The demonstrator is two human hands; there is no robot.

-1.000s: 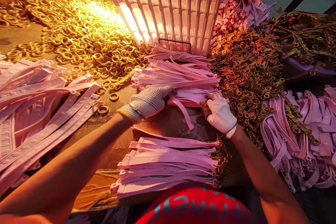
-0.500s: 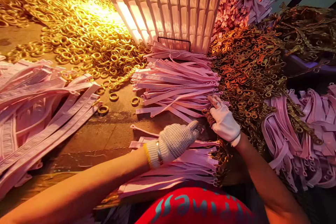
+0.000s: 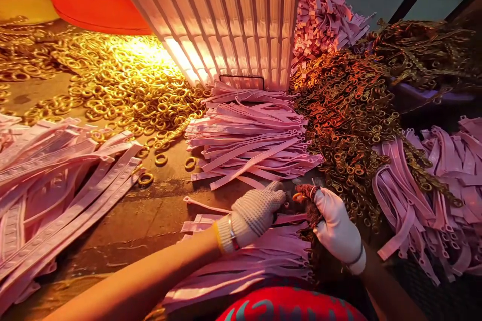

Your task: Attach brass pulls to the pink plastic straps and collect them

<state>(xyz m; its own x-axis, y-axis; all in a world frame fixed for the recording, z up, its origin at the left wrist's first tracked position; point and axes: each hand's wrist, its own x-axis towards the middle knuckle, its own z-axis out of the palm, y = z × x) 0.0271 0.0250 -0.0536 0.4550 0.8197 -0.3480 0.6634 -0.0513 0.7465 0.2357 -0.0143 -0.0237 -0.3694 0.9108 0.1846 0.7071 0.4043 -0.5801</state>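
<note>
My left hand (image 3: 256, 214), in a grey knit glove, hovers over the near bundle of pink straps (image 3: 241, 261). Its fingers are pressed together; what they pinch, if anything, is too small to make out. Facing it, my right hand (image 3: 335, 223) wears a white glove with dark brown fingertips. Those fingers are curled together, with a small orange-lit spot at their tips that I cannot identify. Beyond both hands lies a larger pile of pink straps (image 3: 248, 140) with small end loops. A little dark gap separates the two hands.
Brass-coloured rings (image 3: 124, 85) spread across the table at back left. A ribbed pale panel (image 3: 226, 25) stands behind the straps. Small metal hooks or links (image 3: 339, 105) are heaped on the right. More pink straps lie at the left (image 3: 64, 185) and right (image 3: 433, 195).
My right hand has drawn back from the far strap pile towards me, its fingers now curled near my left hand. The left hand stays nearly in place. The view has tilted slightly.
</note>
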